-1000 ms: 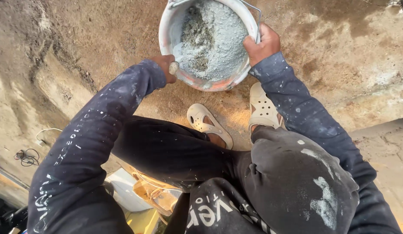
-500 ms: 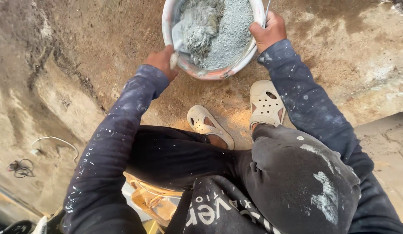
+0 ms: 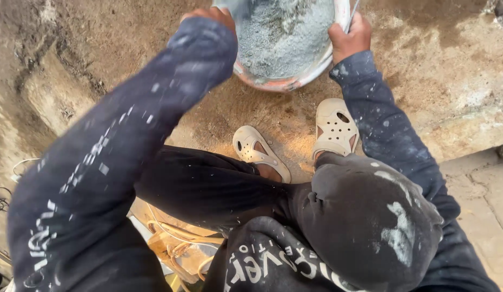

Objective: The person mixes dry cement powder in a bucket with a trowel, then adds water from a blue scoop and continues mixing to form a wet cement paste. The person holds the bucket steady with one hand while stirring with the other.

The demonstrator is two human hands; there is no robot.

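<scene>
A round white pan (image 3: pixel 286 81) with an orange-tinged rim sits at the top of the view, held up in front of the person and above the dirt ground (image 3: pixel 424 70), its top edge cut off by the frame. It is filled with grey, powdery cement mix (image 3: pixel 284 38). The right hand (image 3: pixel 350 39) clamps the pan's right rim, fingers closed over the edge with the thumb on the outside. The left hand (image 3: pixel 211 15) is at the pan's left rim, but the blurred, paint-flecked dark sleeve (image 3: pixel 127 140) hides most of it, so whether its fingers are closed on the rim cannot be told; it appears to be touching that edge. The pan thus lies straight ahead of the body, between the two hands, each on an opposite side, so neither is clearly nearer. Being round, it has no long axis; the line from hand to hand runs left to right across it. Below the pan, two cream-coloured clogs (image 3: pixel 335 127) stand on the ground, and a dark, plaster-smeared knee (image 3: pixel 370 216) fills the lower right.
</scene>
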